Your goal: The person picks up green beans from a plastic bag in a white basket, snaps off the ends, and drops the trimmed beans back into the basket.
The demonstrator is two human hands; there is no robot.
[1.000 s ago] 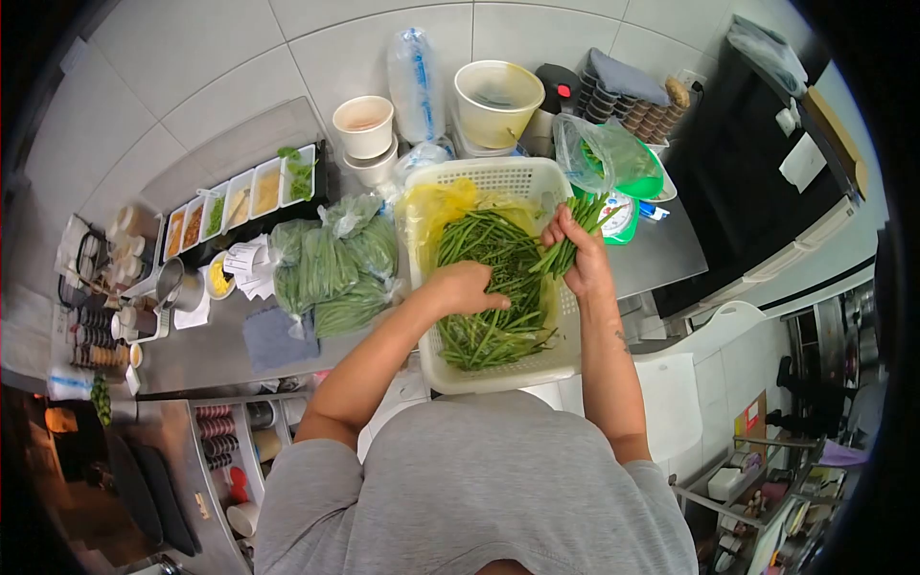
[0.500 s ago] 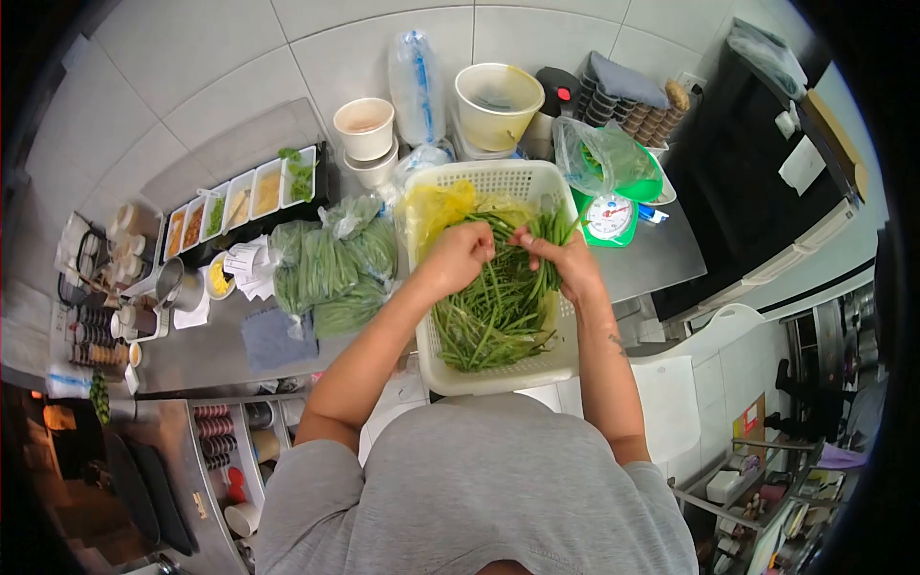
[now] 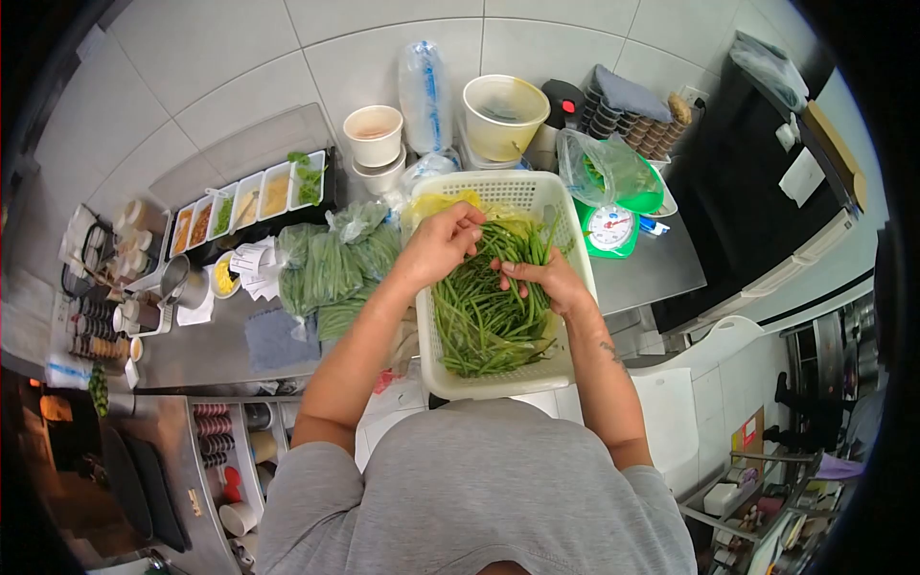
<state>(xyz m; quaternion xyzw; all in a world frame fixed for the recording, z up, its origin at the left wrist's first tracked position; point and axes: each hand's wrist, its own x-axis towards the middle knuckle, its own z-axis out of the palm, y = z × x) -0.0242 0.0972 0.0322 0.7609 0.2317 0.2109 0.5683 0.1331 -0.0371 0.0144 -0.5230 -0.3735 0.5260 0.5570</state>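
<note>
A white perforated plastic basket (image 3: pixel 581 222) stands in front of my body, holding a heap of long green beans (image 3: pixel 484 321) with a yellow plastic bag (image 3: pixel 439 205) along its far side. My right hand (image 3: pixel 546 281) is curled around several green beans over the right half of the heap. My left hand (image 3: pixel 443 245) is above the basket's left side, its fingers bent and drawn together beside the bean ends. What its fingertips pinch, if anything, is too small to make out.
Left of the basket lie bagged green beans (image 3: pixel 321 268) and a grey cloth (image 3: pixel 280 339). A row of ingredient trays (image 3: pixel 248 198) stands farther left. Behind are tubs (image 3: pixel 505 115); a green dial scale (image 3: pixel 611 228) is at right. A dark fridge (image 3: pixel 757 182) borders the counter.
My right hand has moved down and left over the heap, with the beans now lying lower. My left hand has shifted slightly left, and its fingers have turned. The view has tilted slightly.
</note>
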